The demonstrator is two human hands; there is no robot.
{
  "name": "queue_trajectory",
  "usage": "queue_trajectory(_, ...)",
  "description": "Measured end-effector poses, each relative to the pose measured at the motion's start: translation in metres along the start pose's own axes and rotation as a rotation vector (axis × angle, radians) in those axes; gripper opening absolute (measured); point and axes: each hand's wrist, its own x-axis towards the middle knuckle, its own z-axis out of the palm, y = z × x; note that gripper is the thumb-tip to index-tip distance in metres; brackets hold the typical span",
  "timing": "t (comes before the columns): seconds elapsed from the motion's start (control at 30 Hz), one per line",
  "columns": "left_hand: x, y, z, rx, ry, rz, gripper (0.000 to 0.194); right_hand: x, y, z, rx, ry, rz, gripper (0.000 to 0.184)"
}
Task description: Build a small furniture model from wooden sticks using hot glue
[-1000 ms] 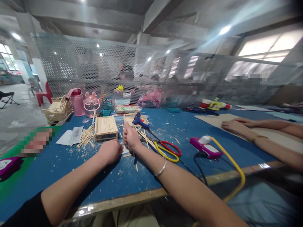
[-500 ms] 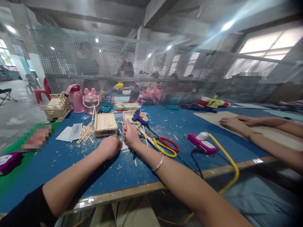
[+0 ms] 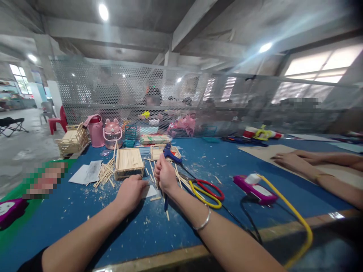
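Cool light beams from ceiling lamps (image 3: 103, 12), one trailing a hazy streak! Windows (image 3: 323, 62) blow out white, the table (image 3: 133, 234) glints along its near edge, everything behind the mesh screen (image 3: 133, 87) looks soft.

Four hands were near me: the person's left hand (image 3: 130, 190) and right hand (image 3: 167, 175), plus two co-worker's hands (image 3: 286, 160). I counted at least three stick-built frames (image 3: 129, 160), one blue glue gun (image 3: 172, 155), one wrapped bundle of sticks (image 3: 155, 139), and one heap of loose sticks (image 3: 105, 172) too jumbled to number. There was one tool with two looped handles (image 3: 210, 206), one red, one yellow. Two purple power strips (image 3: 251, 189) were about, with one yellow cable (image 3: 293, 212). I made it two pink drink containers (image 3: 96, 133), two teal baskets (image 3: 130, 136), one silver bracelet (image 3: 204, 221) and one red chair (image 3: 58, 121).
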Motion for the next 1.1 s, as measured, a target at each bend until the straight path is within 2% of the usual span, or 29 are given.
queue_trajectory(0.1, 0.001, 0.001, -0.001, 0.022, -0.003, 0.007, 0.027, -0.002, 0.001, 0.0, 0.005, -0.016, 0.007, 0.055)
queue_trajectory(0.3, 0.004, 0.003, 0.001, 0.033, -0.114, 0.012, 0.026, -0.002, 0.011, 0.006, -0.05, -0.045, 0.021, 0.054)
queue_trajectory(0.43, 0.004, 0.004, -0.002, 0.039, -0.127, -0.019, 0.026, -0.005, 0.015, 0.004, -0.068, -0.001, 0.07, 0.053)
queue_trajectory(0.73, 0.004, 0.008, -0.007, 0.06, -0.147, -0.047, 0.026, -0.003, 0.018, 0.007, -0.104, 0.018, 0.025, 0.053)
queue_trajectory(0.9, 0.004, 0.007, -0.006, 0.049, -0.136, -0.035, 0.027, -0.004, 0.02, 0.005, -0.154, 0.012, -0.047, 0.053)
queue_trajectory(1.1, 0.004, 0.005, -0.004, 0.052, -0.125, -0.02, 0.027, -0.003, 0.019, 0.006, -0.171, 0.007, -0.042, 0.053)
